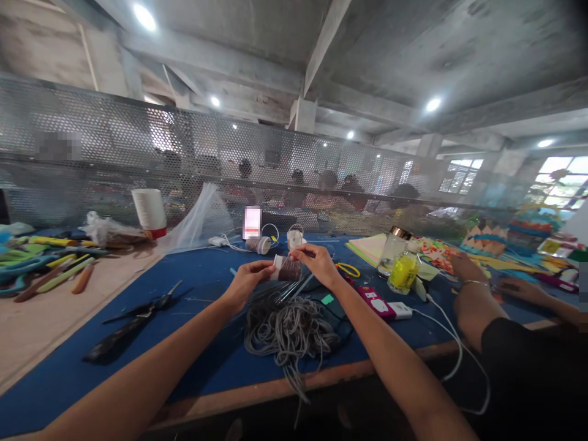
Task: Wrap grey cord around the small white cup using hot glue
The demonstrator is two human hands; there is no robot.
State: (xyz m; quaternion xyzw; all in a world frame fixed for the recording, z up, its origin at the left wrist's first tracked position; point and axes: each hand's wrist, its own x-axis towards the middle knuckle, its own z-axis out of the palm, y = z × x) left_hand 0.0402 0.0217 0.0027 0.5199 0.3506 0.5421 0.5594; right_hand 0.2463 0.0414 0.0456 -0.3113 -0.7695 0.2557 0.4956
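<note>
A spool with a white end and thin brownish strand wound round it is held above the mat. My left hand grips its white end between thumb and fingers. At the other end, my right hand is closed in a pinch just above the windings; what lies in its fingertips is too small to make out. Below both hands lies a loose heap of grey cord, with thin shiny rods at its top. A similar spool lies behind, near a small white item.
Black-handled pliers lie left on the blue mat. A lit phone, a cup stack and a perforated metal screen stand behind. Right are a yellow bottle, a power bank, cables and a co-worker's arms.
</note>
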